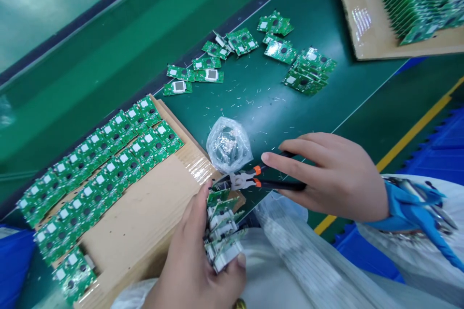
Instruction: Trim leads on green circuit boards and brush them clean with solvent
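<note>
Fingers (pixel 194 212) of the left hand (pixel 192 270) wrap closely around a stack of green circuit boards (pixel 221 227) with white connectors. Fingers (pixel 304 166) of the right hand (pixel 344 183) close on black-handled pliers (pixel 239 181), their orange-collared head just above the stack. Beyond the fingertips lie a clear plastic bag (pixel 229 145), a green conveyor belt (pixel 261 106), and a cardboard sheet (pixel 137 217) of laid-out boards (pixel 108 154).

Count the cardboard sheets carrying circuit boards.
2: one cardboard sheet at lower left, beside the left hand, and another cardboard sheet at upper right. More could be hidden beyond the view.
</note>
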`<state>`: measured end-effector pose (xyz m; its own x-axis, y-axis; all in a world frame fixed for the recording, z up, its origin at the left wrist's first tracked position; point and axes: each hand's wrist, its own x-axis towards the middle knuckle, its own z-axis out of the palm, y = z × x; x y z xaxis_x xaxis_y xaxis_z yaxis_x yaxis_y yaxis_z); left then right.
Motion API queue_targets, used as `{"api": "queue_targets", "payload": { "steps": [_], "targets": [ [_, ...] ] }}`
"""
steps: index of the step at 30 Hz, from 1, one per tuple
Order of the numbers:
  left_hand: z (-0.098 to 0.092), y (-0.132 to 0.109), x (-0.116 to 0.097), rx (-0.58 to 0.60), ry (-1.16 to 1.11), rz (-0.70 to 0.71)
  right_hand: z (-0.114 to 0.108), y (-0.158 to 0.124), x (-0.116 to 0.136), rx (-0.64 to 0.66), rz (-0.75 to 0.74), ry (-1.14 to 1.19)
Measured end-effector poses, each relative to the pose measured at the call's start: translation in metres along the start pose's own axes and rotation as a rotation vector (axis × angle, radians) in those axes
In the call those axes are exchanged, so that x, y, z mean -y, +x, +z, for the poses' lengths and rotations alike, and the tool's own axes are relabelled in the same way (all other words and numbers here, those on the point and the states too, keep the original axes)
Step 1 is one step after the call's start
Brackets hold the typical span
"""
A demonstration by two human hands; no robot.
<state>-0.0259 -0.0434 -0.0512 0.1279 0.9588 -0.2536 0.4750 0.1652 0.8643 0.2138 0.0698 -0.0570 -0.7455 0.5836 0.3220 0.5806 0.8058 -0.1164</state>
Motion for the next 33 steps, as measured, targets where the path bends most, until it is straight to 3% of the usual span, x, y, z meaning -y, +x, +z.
{"api": "queue_targets", "payload": {
  "steps": [6, 10, 14, 23, 30, 33],
  "targets": [
    [0.004, 0.003, -0.003, 0.012, -0.026, -0.061, -0.001, -0.002, 0.005, 0.021, 0.069, 0.044],
    [0.002, 0.011, -0.015, -0.002, -0.165, -0.246, -0.001, -0.005, 0.009, 0.082, 0.129, 0.093],
    [-0.008, 0.025, -0.027, 0.15, -0.335, -0.323, -0.003, -0.009, 0.011, 0.189, 0.188, 0.135],
    [-0.014, 0.02, -0.017, 0.194, -0.283, -0.246, -0.018, -0.01, 0.004, 0.231, 0.159, 0.049],
    [-0.02, 0.013, -0.012, 0.23, -0.127, -0.123, -0.033, -0.015, -0.012, 0.14, 0.134, 0.013],
    [-0.022, 0.011, -0.014, 0.193, -0.039, -0.061, -0.041, -0.011, -0.01, 0.105, 0.117, 0.048]
  ]
}}
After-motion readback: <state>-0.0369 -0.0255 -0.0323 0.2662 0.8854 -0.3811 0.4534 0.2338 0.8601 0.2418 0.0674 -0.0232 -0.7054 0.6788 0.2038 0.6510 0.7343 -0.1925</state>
